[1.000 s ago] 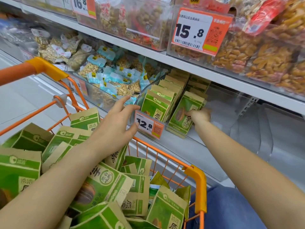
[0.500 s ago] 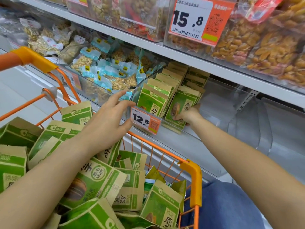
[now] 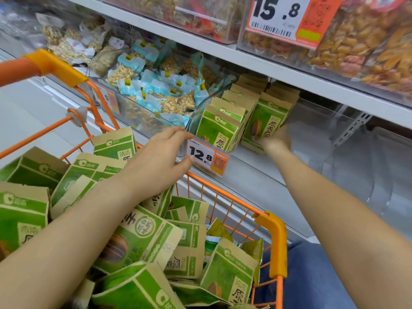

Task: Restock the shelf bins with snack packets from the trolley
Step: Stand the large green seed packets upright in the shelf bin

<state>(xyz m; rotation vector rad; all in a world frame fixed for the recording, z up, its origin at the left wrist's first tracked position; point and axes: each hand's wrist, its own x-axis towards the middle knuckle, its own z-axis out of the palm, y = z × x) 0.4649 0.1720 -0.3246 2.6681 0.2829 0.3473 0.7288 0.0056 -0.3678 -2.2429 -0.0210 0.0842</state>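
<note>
Green and tan snack packets [image 3: 142, 237] fill the orange trolley [image 3: 275, 244] at the lower left. A clear shelf bin [image 3: 263, 161] holds two rows of the same packets [image 3: 219, 130] standing upright. My right hand [image 3: 275, 141] is inside the bin and holds the lower edge of the front packet [image 3: 265, 123] of the right row. My left hand [image 3: 160, 161] hovers over the trolley with relaxed fingers, its fingertips at the bin's front corner beside the 12.8 price tag [image 3: 207, 157]. It holds nothing.
The neighbouring bin on the left holds blue-topped nut packets [image 3: 156, 90]. The upper shelf [image 3: 256, 61] carries bins of yellow snacks with a 15.8 tag [image 3: 287, 16]. The right part of the green packets' bin and the bin beyond it [image 3: 379, 175] look bare.
My right hand has slid down and left along the front packet of the right row, pulling it upright. My left hand stays at the bin's corner. The camera has moved closer.
</note>
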